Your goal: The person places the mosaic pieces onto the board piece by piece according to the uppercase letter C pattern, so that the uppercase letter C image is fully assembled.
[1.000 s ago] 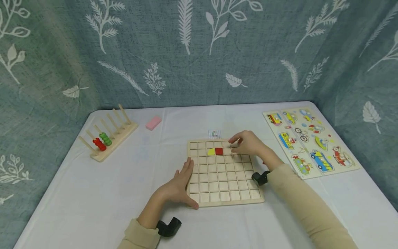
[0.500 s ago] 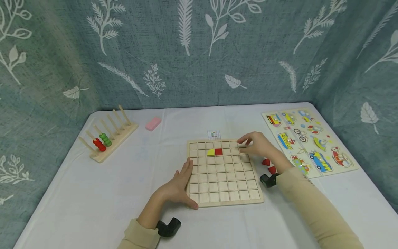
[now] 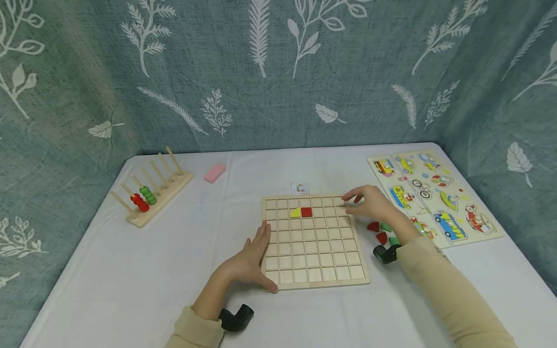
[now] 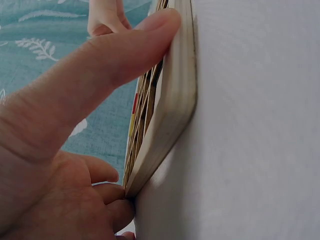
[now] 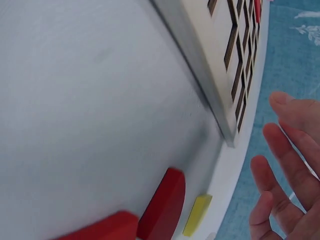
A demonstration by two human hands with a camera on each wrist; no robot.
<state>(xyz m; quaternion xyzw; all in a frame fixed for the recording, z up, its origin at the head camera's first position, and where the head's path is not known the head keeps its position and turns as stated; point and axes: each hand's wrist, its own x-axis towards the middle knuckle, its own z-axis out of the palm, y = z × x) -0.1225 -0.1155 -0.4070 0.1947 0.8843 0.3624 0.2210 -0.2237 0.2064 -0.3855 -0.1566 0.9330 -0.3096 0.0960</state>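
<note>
Left hand (image 3: 248, 261): rests against the left edge of the wooden grid board (image 3: 313, 261), near its front left corner. The left wrist view shows the thumb lying along the board's side rim and the fingers tucked at its corner; the hand braces the board rather than lifting it.

Right hand (image 3: 370, 203): positioned over the board's far right corner, fingers loosely spread and relaxed. The right wrist view shows the fingers apart and holding nothing.

Grid board: lies flat on the white counter (image 3: 130, 270), at its middle towards the front edge. Two pieces occupy cells in the second row from the far edge: a yellow quarter-round piece (image 3: 295, 212) and, touching it on the right, a red square piece (image 3: 306, 211).

Loose pieces (image 3: 382, 232): red and green shapes lie on the counter just beside the board's right edge, under the right forearm.

Surroundings: a small printed card (image 3: 300, 188) lies just beyond the board's far edge. A vehicle peg puzzle (image 3: 435, 198) sits along the counter's right edge. A wooden peg rack (image 3: 152, 191) with red and green beads stands near the far left corner, with a pink block (image 3: 214, 172) to its right.
</note>
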